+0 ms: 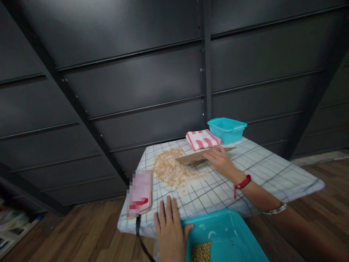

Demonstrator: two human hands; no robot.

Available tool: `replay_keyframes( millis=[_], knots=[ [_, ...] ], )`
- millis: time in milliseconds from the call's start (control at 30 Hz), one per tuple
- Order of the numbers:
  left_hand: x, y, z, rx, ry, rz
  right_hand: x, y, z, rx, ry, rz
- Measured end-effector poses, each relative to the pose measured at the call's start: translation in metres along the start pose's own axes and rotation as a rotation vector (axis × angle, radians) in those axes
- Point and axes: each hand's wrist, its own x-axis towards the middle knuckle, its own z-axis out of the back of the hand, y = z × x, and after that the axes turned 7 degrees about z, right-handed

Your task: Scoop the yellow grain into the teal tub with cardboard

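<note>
My right hand (219, 160) grips a flat piece of brown cardboard (191, 157), its long lower edge slanting over the tablecloth. Beside the cardboard's left end spreads a pile of yellow beans mixed with white grains (171, 169), with a thin trail of grains running right. My left hand (170, 227) lies with fingers stretched out at the table's front edge. Its thumb rests at the rim of a turquoise basin (231, 214), which is held or propped against the table edge; how it is supported is hidden. Some beans (201, 251) lie at the basin's bottom.
A checked cloth (261, 167) covers the table. At the back stand a second turquoise basin (227, 130) and a folded pink-and-white striped towel (203, 139). A pink phone (140, 193) with a dark strap lies at the left edge. Dark wall panels rise behind.
</note>
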Motion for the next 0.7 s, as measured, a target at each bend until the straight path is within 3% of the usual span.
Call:
replay_keyframes(
  millis=[300, 700],
  knots=[
    [-0.005, 0.002, -0.012, -0.041, -0.005, 0.028, 0.004, 0.003, 0.006, 0.033, -0.01, 0.033],
    [0.0, 0.003, 0.004, -0.047, 0.054, 0.05, 0.011, 0.006, 0.011, 0.044, 0.03, 0.061]
  ],
)
